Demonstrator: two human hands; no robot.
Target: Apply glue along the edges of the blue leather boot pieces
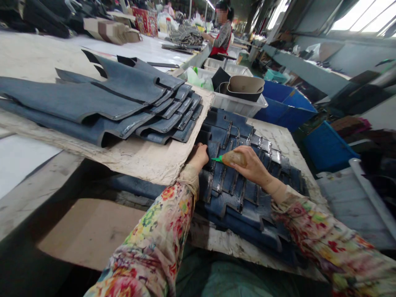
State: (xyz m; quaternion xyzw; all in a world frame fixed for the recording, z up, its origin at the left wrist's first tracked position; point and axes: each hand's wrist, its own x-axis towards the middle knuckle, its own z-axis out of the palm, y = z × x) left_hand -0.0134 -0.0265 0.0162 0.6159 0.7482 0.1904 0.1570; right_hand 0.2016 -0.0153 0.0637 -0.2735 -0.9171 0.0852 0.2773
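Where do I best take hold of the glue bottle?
Grip the bottle round its amber body, from the right and above, as the right hand does: it lies nearly level over the blue pieces, green nozzle pointing left.

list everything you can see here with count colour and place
amber squeeze bottle with green nozzle: one, amber and green, in the right hand
fanned dark blue cut pieces: many, dark blue, on the bench under both hands
stained beige sheet: one, beige, over the bench at left
stacked dark blue cut pieces: several, dark blue, on the beige sheet
white plastic bin: one, white, behind the fanned pieces
blue plastic crates: two, blue, beside the bench, right
co-worker: one, red apron, far bench
left hand: one, floral sleeve, resting on the fanned pieces
right hand: one, floral sleeve, gripping the bottle
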